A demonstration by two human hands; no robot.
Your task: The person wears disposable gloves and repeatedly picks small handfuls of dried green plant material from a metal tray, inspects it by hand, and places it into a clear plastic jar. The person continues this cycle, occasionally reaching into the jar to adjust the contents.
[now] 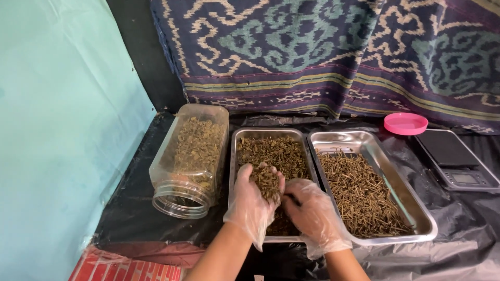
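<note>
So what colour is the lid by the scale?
Pink: the round lid lies behind the scale; head view.

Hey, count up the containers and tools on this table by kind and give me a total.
Rectangular steel trays of dried brown plant bits: 2, left tray and right tray
Clear plastic jar lying on its side: 1
Round pink lid: 1
Flat black digital scale: 1
Total: 5
</note>
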